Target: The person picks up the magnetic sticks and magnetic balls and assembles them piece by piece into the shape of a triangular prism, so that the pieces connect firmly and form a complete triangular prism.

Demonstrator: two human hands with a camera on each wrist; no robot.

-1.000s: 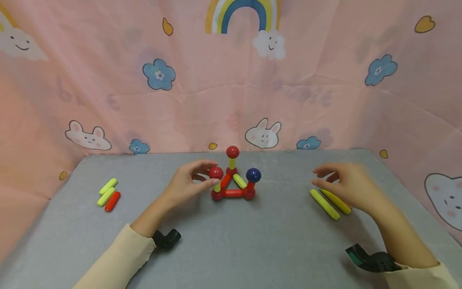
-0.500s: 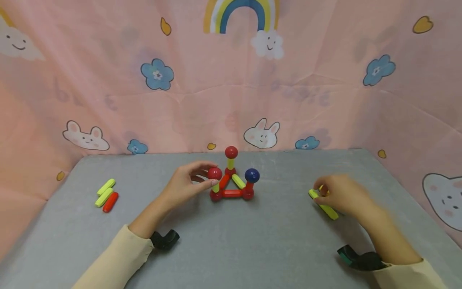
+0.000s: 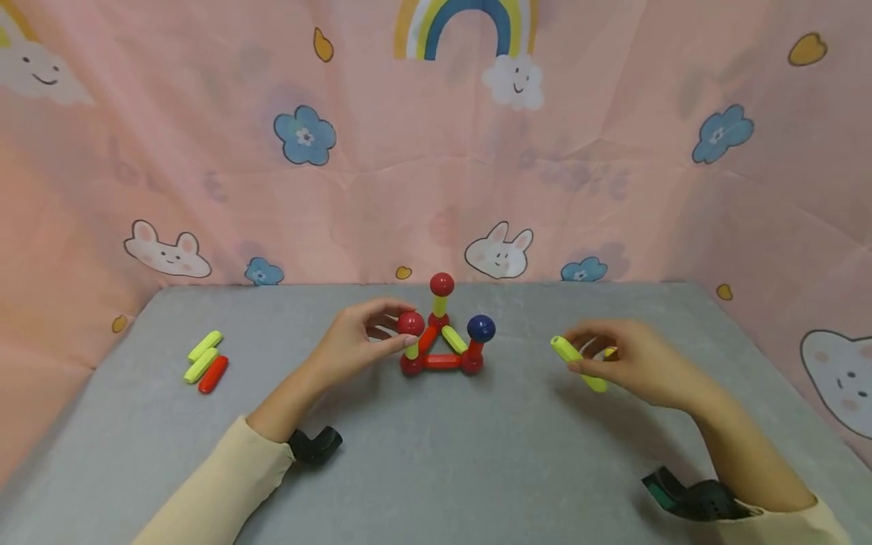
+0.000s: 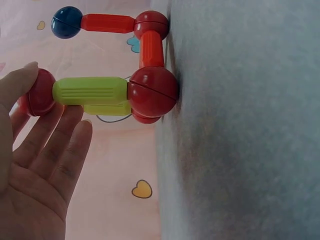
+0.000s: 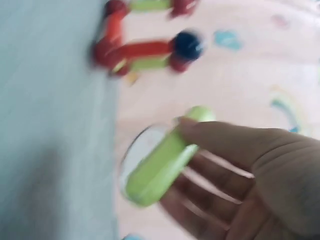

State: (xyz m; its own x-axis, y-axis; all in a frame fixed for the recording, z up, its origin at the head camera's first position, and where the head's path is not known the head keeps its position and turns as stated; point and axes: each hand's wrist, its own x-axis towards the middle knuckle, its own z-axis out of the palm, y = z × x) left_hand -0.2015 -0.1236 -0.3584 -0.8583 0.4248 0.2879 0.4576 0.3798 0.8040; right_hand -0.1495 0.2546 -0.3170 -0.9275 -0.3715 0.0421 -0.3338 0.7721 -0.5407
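A frame of magnetic rods and balls stands mid-table: a triangle base of red balls [image 3: 471,362] joined by red rods [image 3: 443,362] and a yellow-green rod [image 3: 453,340], with a short upright rod at each corner. Red balls top two uprights; a dark blue ball [image 3: 481,328] tops the third. At the front-left upright, my left hand [image 3: 354,337] pinches the top red ball [image 4: 42,92] between thumb and fingers. Off to the right, my right hand [image 3: 636,363] grips a yellow-green magnetic rod [image 5: 165,162], raised over the table. A bit of yellow [image 3: 611,353] shows behind its fingers, mostly hidden.
On the left of the grey table [image 3: 436,462] lie two yellow-green rods [image 3: 201,365] and a red rod [image 3: 213,375], side by side. A pink printed curtain [image 3: 381,174] rises behind the table's far edge and along both sides.
My right hand came down on the yellow-green rod at the right, took hold of it, and lifted it leftward toward the frame. The left hand stays at the red ball.
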